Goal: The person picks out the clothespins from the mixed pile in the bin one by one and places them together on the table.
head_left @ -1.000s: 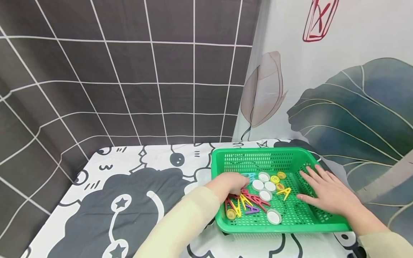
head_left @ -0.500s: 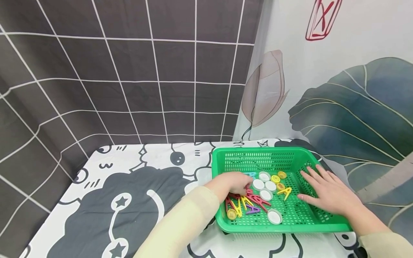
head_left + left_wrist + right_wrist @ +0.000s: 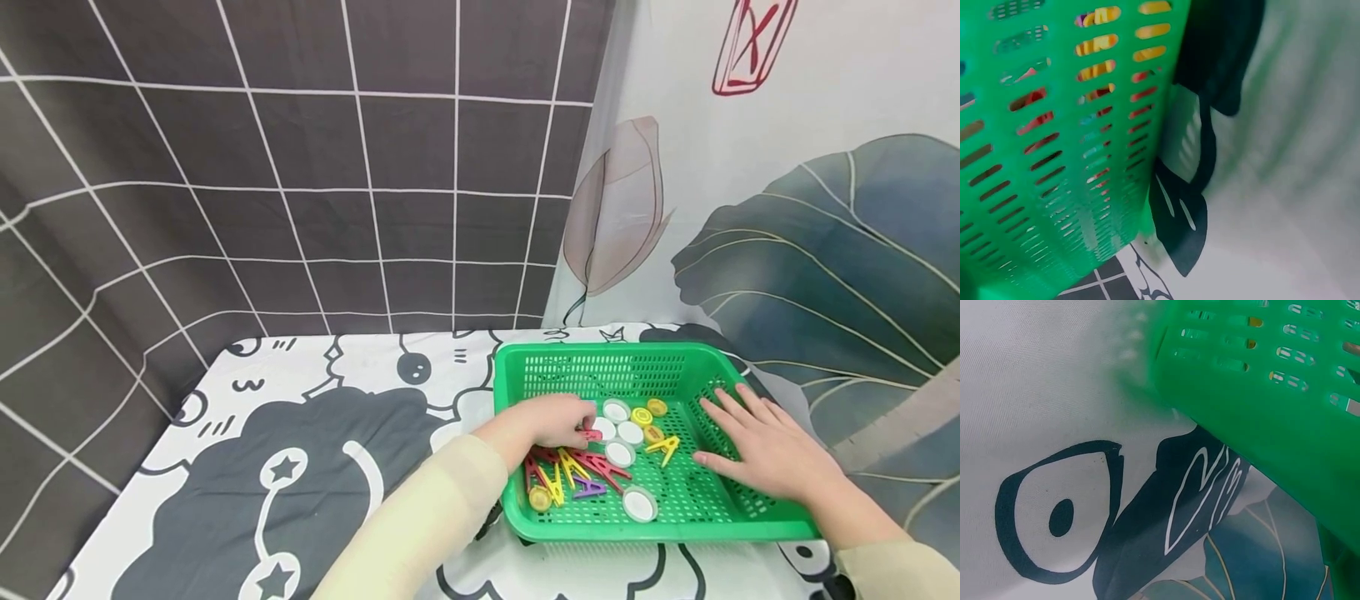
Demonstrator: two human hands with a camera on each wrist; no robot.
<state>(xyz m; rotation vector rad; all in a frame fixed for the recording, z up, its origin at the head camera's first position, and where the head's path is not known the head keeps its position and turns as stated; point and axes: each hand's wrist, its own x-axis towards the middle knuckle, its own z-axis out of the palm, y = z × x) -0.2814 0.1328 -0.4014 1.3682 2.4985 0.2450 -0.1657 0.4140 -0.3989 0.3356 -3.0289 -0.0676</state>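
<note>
Here's the left hand (image 3: 558,421), reaching in over the left part of the basket, fingers curled, thumb and fingertips pinching a red clothespin (image 3: 592,435). Only a small bright-red end of it pokes out past the fingertips, to their right; the rest is hidden by the hand. It sits inside the basket's outline, right beside the white discs (image 3: 620,453), round and pale-rimmed, four of them clustered together and a fifth apart near the front.

Just below the hand, a tangle: more red clothespins (image 3: 606,467), yellow clothespins (image 3: 553,486) among them, a purple clothespin (image 3: 588,488) at the lower edge, and a yellow disc (image 3: 540,499) at the left. Past the white cluster come three more yellow discs and a lone yellow clothespin (image 3: 663,450).

Over on the far side, the right hand (image 3: 772,446) lies palm down with fingers spread, resting against the right end of the green basket (image 3: 652,532). Slotted walls all round it, and beneath, a white cloth (image 3: 322,362) printed with dark cartoon faces.
</note>
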